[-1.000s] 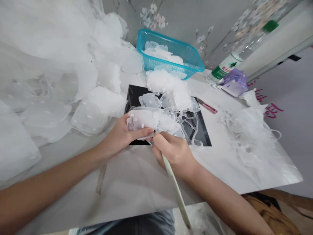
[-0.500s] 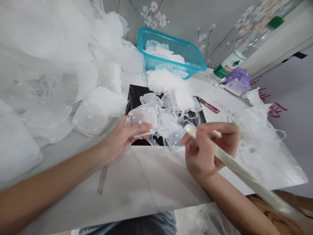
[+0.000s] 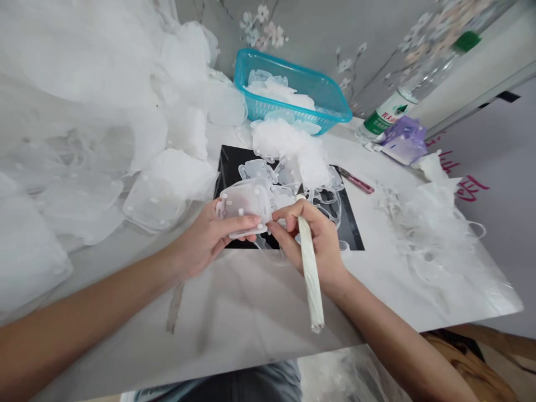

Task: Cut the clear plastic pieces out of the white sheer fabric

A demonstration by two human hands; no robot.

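Note:
My left hand (image 3: 203, 237) is closed on a small stack of translucent, rounded plastic pieces (image 3: 243, 202), thumb on top and fingers beneath. My right hand (image 3: 320, 243) grips a craft knife (image 3: 309, 268) with a pale wrapped handle, its dark tip pointing away from me. The thumb and forefinger of that hand meet at the stack's right edge; whether they pinch a scrap there is too small to tell. Below both hands lies a black mat (image 3: 232, 159), partly covered by more translucent pieces (image 3: 257, 170) and cut-out frames (image 3: 330, 201).
A blue basket (image 3: 293, 106) holding similar pieces stands at the back. Heaped white sheets (image 3: 104, 72) fill the left side. To the right are a pink cutter (image 3: 355, 181), scraps (image 3: 431, 240), a purple packet (image 3: 404, 139) and a green-capped bottle (image 3: 389, 111).
My right hand has moved left to the edge of the held stack, and the knife has swung from slanting to nearly upright in the view. My left hand has stayed in place.

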